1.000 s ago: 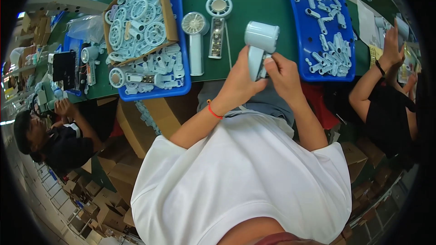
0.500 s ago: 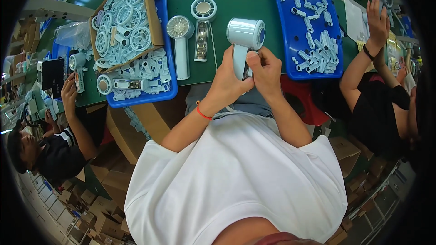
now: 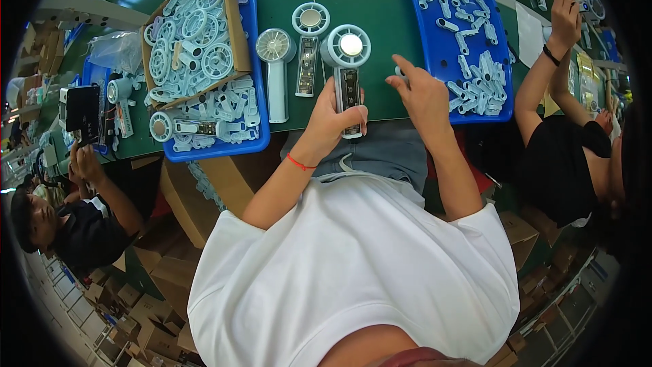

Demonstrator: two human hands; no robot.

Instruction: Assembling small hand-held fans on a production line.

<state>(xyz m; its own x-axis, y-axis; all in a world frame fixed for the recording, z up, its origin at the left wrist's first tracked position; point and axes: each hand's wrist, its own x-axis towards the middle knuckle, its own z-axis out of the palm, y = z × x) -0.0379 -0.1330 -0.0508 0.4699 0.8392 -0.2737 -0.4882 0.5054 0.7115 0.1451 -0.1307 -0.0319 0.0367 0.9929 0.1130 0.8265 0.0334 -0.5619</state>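
Observation:
My left hand (image 3: 331, 121) is wrapped round the handle of a pale blue handheld fan (image 3: 348, 51). Its round grille faces up, and the open handle front shows a circuit board inside. To the right, my right hand (image 3: 422, 92) is raised off the fan, beside the blue tray. Between its thumb and forefinger shows a small light-blue plastic piece (image 3: 402, 73), mostly hidden by the fingers. Left of the held fan lie a second fan with an exposed board (image 3: 307, 68) and another fan with a closed handle (image 3: 277, 88).
A right-hand blue tray (image 3: 445, 51) holds loose light-blue plastic parts. On the left, a cardboard box (image 3: 239, 47) of round grilles sits in another blue tray (image 3: 261, 137), with a fan lying across the parts. Co-workers sit at both sides of the green table (image 3: 380, 0).
The fan has turned so its grille and open handle face up, and it has shifted slightly left. My right hand has left the handle and moved right.

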